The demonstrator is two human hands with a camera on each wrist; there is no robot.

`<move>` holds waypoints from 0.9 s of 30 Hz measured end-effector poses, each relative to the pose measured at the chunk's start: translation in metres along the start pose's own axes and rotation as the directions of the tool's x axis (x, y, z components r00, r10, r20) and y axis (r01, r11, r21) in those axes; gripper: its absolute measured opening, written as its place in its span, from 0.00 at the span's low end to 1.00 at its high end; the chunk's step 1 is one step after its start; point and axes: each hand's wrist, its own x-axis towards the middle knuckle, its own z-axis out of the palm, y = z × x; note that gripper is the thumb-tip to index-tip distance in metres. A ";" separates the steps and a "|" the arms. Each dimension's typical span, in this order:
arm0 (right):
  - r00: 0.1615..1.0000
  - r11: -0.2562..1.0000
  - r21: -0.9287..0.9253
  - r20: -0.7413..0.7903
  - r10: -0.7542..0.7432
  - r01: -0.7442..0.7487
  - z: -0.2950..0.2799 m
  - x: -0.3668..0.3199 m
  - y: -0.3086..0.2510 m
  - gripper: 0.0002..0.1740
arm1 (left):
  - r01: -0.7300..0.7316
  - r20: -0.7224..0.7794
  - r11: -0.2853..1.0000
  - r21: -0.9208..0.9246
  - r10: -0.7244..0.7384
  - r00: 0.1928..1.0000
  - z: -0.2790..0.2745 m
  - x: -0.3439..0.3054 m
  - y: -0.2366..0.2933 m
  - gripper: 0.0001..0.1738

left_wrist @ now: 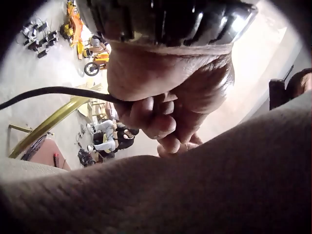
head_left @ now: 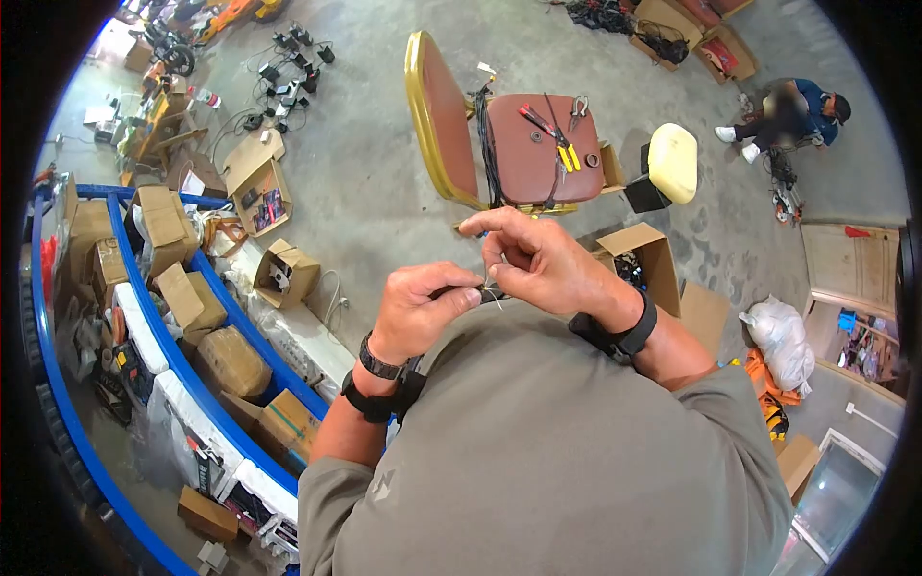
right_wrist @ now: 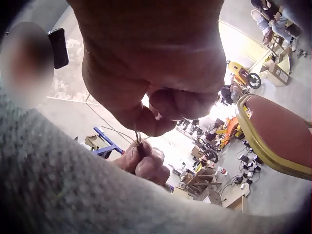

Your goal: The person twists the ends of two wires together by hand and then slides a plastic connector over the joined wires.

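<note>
In front of the chest, my left hand (head_left: 419, 309) grips a black cable (left_wrist: 58, 90) that runs out past the heel of the palm. Thin bare wires (right_wrist: 138, 136) stick up from its thumb and fingertip. The right hand (head_left: 552, 267) pinches the upper ends of these wires between thumb and index finger, close above the left fingertips. Short pale strands (head_left: 496, 296) show between the hands. Beyond them is a chair (head_left: 514, 173) with a brown seat, bearing red-handled pliers (head_left: 536, 118), a yellow-handled tool (head_left: 568, 154), grey-handled pliers (head_left: 578, 108) and a roll of tape (head_left: 536, 137).
Blue-framed shelving (head_left: 144, 317) with cardboard boxes stands at the left. An open box (head_left: 648, 254) is close by the right forearm, near a cream stool (head_left: 672, 163). Black adapters (head_left: 288, 86) lie on the floor. A person (head_left: 807, 113) sits at the far right.
</note>
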 end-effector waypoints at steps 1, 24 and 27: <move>1.000 1.000 0.023 -0.010 -0.003 0.004 0.001 0.001 0.002 0.26 | 0.022 -0.022 1.000 0.000 -0.022 1.000 0.000 0.000 0.001 0.07; 0.999 0.999 0.019 -0.008 -0.038 0.038 0.001 0.008 -0.005 0.19 | 0.120 -0.005 0.986 -0.113 -0.121 0.993 -0.014 -0.003 0.006 0.06; 0.993 0.992 -0.059 -0.012 -0.113 0.113 0.000 0.008 -0.009 0.20 | 0.120 -0.031 0.989 -0.084 -0.123 0.992 -0.014 -0.003 0.005 0.06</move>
